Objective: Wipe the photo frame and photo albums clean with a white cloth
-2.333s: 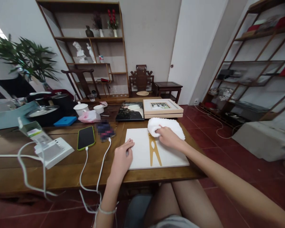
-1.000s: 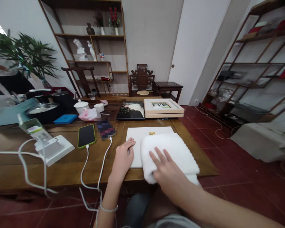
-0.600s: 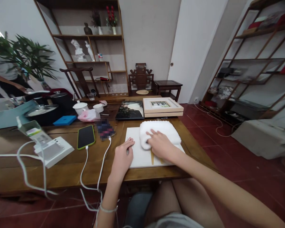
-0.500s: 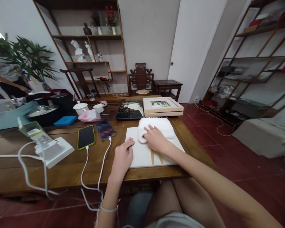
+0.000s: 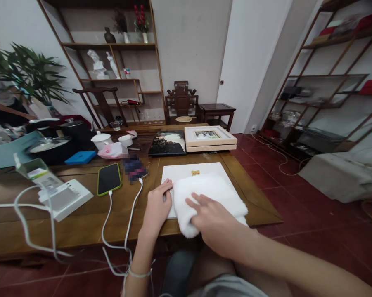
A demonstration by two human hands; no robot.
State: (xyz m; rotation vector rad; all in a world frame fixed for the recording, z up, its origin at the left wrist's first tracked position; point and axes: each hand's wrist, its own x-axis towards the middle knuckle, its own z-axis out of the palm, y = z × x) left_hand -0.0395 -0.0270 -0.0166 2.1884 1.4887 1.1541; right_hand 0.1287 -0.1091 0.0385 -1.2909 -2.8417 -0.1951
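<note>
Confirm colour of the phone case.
Lime green, edging the flat black-screened phone; head view.

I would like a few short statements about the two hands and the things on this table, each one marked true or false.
1. The right hand lies flat on the white towel. True.
2. The left hand holds the phone. False: it rests on the left edge of the white board; the phone lies apart on the table.
3. The towel covers most of the white board. True.
4. No cable goes into the phone. False: a white cable is plugged into its near end.
5. The pale picture frames stand upright. False: they lie flat, stacked, at the far side of the table.
</note>
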